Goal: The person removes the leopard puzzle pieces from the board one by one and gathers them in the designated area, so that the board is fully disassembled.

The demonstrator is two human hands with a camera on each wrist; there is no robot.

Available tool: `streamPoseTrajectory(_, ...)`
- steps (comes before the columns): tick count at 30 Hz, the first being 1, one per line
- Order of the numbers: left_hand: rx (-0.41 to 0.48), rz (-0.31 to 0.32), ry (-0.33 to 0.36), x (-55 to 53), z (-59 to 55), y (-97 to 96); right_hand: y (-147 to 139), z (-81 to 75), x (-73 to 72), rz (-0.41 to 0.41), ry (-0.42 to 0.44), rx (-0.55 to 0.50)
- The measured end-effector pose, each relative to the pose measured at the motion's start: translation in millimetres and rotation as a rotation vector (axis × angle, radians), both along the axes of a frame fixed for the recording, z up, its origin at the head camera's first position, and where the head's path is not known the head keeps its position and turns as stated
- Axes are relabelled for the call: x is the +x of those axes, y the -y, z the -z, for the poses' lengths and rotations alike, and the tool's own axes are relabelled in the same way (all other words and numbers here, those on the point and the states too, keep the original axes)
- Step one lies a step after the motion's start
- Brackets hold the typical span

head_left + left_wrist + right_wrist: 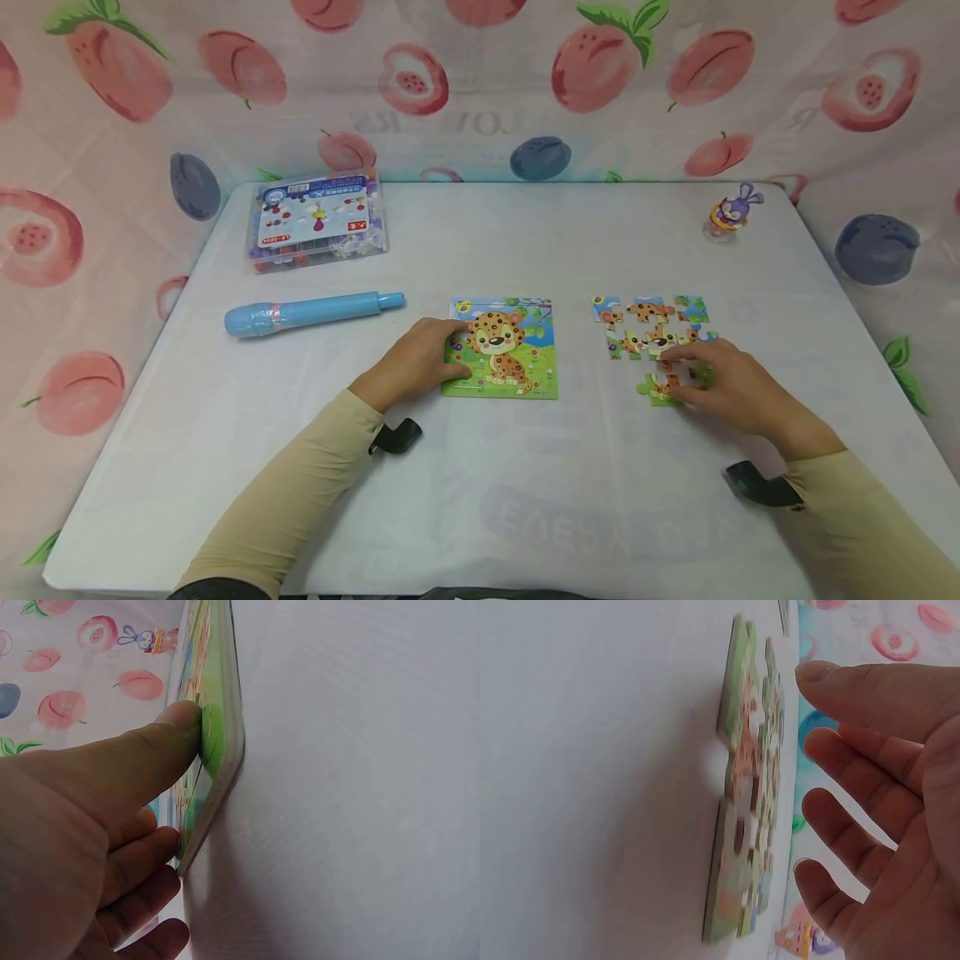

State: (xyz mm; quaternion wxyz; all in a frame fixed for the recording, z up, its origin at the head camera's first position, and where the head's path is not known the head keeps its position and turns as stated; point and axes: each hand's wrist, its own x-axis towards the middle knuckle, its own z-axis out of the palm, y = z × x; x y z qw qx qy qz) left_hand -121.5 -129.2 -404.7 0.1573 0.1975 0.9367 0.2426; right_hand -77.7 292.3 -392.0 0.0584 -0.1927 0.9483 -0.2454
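Note:
A square leopard puzzle board lies flat near the middle of the table. My left hand rests at its left side, the thumb on the board's face and the other fingers by its edge, as the left wrist view shows. To the right, loose puzzle pieces with leopard parts are spread in rough rows. Over the lower right of them hovers my right hand, fingers loosely bent and apart, holding nothing in the right wrist view. It partly hides several pieces in the head view. A leopard-body piece lies below its thumb.
A clear plastic case with a printed label and small colourful parts stands at the back left. In front of it lies a light-blue microphone-shaped tube. A small purple rabbit figure stands at the back right. Fruit-printed cloth hangs behind the white table.

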Motion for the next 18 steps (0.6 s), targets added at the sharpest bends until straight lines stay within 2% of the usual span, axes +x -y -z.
streamPoseTrajectory(9,-0.002,0.004,-0.025,-0.1,-1.3,-0.7,19,-2.4,-8.9,-0.054,-0.021,-0.044)
streamPoseTrajectory(18,-0.023,0.017,-0.016,-1.3,-1.8,1.1,47,0.0,-18.8,-0.1,0.05,-0.094)
